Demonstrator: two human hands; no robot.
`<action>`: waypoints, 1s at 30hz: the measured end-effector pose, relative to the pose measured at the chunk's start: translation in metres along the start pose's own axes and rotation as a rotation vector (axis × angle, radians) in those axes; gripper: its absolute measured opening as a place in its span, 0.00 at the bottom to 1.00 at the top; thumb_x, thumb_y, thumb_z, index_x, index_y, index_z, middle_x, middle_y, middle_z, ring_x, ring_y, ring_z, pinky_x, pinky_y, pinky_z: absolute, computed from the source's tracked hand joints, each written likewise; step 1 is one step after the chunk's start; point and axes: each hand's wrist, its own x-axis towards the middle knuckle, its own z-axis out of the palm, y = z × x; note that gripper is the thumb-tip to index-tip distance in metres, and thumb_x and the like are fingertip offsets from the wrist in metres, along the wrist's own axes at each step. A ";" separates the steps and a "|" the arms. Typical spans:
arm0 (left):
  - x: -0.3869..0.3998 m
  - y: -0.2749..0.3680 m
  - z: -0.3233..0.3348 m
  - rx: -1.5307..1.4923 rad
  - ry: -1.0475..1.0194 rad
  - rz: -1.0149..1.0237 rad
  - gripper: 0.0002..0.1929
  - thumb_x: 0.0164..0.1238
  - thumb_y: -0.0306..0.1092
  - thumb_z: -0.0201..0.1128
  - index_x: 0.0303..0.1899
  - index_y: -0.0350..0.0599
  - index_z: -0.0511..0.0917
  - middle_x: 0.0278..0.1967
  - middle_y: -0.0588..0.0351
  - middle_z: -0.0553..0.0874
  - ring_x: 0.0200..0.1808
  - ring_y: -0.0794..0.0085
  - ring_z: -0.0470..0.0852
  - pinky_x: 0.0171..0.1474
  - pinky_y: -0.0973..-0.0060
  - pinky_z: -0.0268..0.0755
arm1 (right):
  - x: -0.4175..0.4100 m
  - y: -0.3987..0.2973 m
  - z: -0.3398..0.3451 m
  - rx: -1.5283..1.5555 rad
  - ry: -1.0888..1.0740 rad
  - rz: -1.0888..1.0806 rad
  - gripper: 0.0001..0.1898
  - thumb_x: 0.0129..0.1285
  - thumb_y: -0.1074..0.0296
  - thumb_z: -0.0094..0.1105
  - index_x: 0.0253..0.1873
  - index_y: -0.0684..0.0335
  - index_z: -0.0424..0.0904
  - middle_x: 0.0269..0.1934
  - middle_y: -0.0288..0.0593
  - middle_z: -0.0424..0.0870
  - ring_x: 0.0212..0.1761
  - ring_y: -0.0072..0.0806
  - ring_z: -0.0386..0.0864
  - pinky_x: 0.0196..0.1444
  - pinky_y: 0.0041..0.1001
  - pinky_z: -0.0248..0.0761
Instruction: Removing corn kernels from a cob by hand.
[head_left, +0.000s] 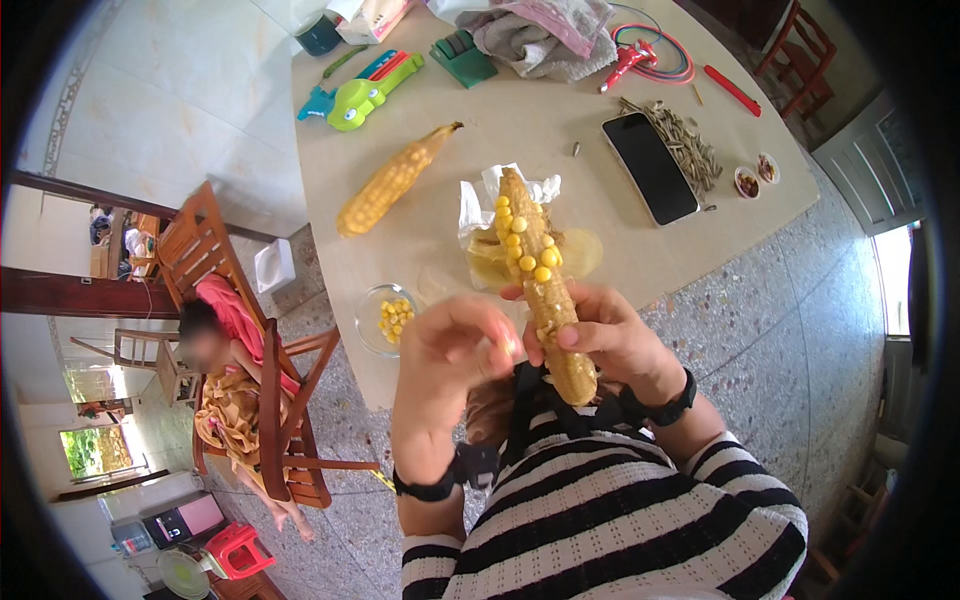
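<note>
My right hand (626, 334) grips the lower part of a corn cob (574, 367), held at a slant above the table's near edge. Most of the cob is bare; yellow kernels (527, 262) remain in patches on its upper half. My left hand (457, 345) is just left of the cob, thumb and fingers curled together and blurred. A small pale yellow spot shows at its fingertips, too unclear to name. Left of that hand, a clear glass bowl (360, 319) holds loose kernels (395, 319). Behind the cob lie corn husk (585, 251) and white tissue (474, 202).
Another corn cob (390, 180) lies on the table (540, 120). Right are a smartphone (651, 169), sunflower seeds (686, 142) and two small cups (747, 182). Toys (364, 97) and a towel (540, 37) lie far back. A person (232, 360) sits on a wooden chair (277, 420) at left.
</note>
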 end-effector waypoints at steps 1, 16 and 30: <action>-0.005 0.005 0.007 -0.060 -0.033 0.001 0.09 0.57 0.28 0.74 0.34 0.39 0.81 0.29 0.56 0.85 0.35 0.72 0.83 0.49 0.68 0.73 | 0.001 -0.001 -0.002 0.000 0.000 -0.003 0.29 0.64 0.65 0.62 0.68 0.68 0.67 0.40 0.40 0.82 0.43 0.24 0.80 0.51 0.25 0.71; -0.025 0.043 0.059 0.766 0.000 0.363 0.08 0.56 0.21 0.70 0.38 0.37 0.85 0.34 0.52 0.85 0.33 0.71 0.82 0.33 0.78 0.71 | -0.004 0.004 0.016 -0.260 0.226 -0.134 0.29 0.62 0.66 0.69 0.64 0.70 0.70 0.36 0.35 0.82 0.38 0.19 0.79 0.44 0.22 0.73; -0.007 0.000 0.042 1.045 0.498 0.458 0.06 0.57 0.23 0.71 0.37 0.37 0.83 0.33 0.57 0.84 0.29 0.77 0.74 0.34 0.80 0.67 | -0.006 0.027 0.021 -0.915 0.375 -0.410 0.35 0.55 0.61 0.76 0.63 0.70 0.70 0.30 0.46 0.80 0.26 0.27 0.77 0.29 0.26 0.72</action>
